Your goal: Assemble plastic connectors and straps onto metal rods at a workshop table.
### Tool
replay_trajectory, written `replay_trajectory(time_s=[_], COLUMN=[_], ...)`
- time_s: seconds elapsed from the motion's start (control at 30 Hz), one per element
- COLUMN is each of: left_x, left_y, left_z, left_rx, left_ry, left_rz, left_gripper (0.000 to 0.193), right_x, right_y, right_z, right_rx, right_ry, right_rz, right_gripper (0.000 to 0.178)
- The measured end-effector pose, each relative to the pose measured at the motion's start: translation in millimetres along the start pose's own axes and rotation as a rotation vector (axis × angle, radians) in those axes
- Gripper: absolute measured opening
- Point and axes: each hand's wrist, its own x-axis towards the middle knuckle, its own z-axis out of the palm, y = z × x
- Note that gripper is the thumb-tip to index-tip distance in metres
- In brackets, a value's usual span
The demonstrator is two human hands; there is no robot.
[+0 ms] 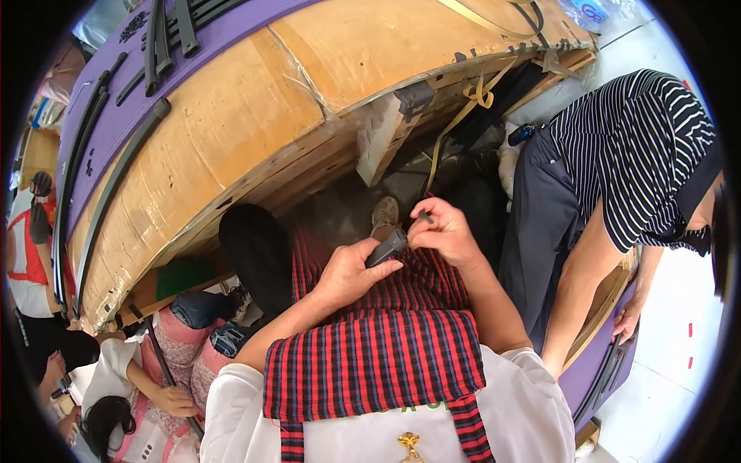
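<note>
Over my lap, in front of a red and black striped apron (370,363), both my hands are raised. My left hand (347,272) is closed round a dark grey bar-like piece (388,247), its blunt end pointing up and to the right; how far it reaches below the fingers is hidden. Close beside that end, my right hand (450,235) pinches a small black part (425,217) between thumb and fingers. The exact kind of either piece cannot be made out.
Ahead curves a wooden table edge (224,123) with a purple cover (104,162), holding long black strips (120,181) and small black pieces (133,27). A striped-shirt co-worker (617,147) bends at right; another person (147,378) holds a dark strip at lower left.
</note>
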Motion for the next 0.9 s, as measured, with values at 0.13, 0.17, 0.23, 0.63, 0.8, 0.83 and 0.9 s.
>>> replay_trajectory(time_s=[0.13, 0.17, 0.23, 0.63, 0.8, 0.83, 0.9], left_x=[3.8, 3.2, 0.7, -26.0, -22.6, -21.5, -19.1], left_y=[7.9, 9.6, 9.1, 4.2, 1.3, 2.9, 8.4], left_z=[-7.9, -8.8, -10.7, -11.6, -16.3, -19.0, -31.8], left_rx=[-0.039, -0.019, -0.018, -0.046, -0.174, -0.265, -0.434], left_ry=[0.017, -0.002, -0.022, -0.027, -0.098, -0.134, -0.259], left_rz=[-0.005, -0.03, -0.036, 0.131, 0.197, 0.243, 0.057], left_gripper=[0.032, 0.032, 0.032, 0.037, 0.035, 0.033, 0.037], right_x=[-2.9, 0.3, 12.4, 4.7, 6.3, 5.9, 3.0], right_y=[-28.9, -35.5, -41.3, -22.0, -25.7, -28.9, -41.1], right_z=[-4.3, 5.4, 25.2, 54.3, 55.7, 55.9, 59.8], right_rx=[-0.021, -0.042, -0.125, 0.017, 0.083, 0.057, 0.058], right_ry=[0.038, -0.035, -0.173, -0.23, -0.228, -0.217, -0.222], right_rz=[-0.19, -0.237, -0.286, -0.205, -0.176, -0.164, -0.146], right_gripper=[0.058, 0.06, 0.063, 0.057, 0.055, 0.053, 0.051])
